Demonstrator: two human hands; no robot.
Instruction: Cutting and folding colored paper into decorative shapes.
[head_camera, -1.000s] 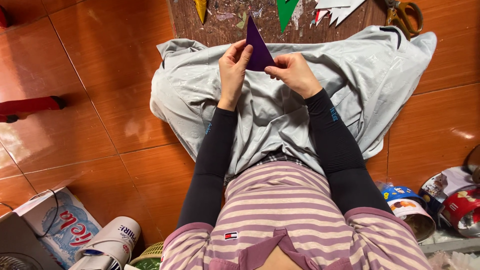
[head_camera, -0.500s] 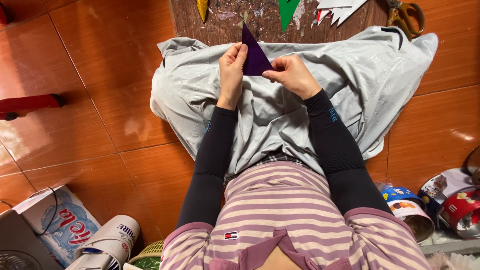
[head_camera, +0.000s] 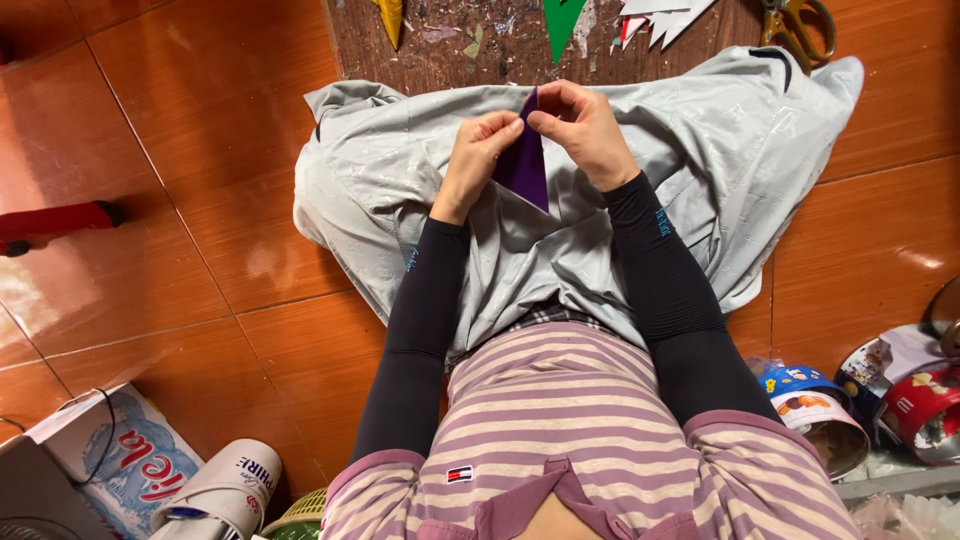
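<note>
Folding step: left hand (head_camera: 478, 160) and right hand (head_camera: 580, 130) both pinch the purple paper triangle (head_camera: 525, 165); the crease at twelve o'clock likely needs pressing next.

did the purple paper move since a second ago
Yes. The purple paper triangle pointed up toward the wooden board before; now it hangs point-down over the grey cloth, pinched at its top by the left hand and right hand.

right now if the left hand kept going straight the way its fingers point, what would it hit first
The left hand points up and slightly right, so it would likely meet the purple paper triangle it pinches, then the right hand just beyond. Depth is hard to judge from above.
</note>
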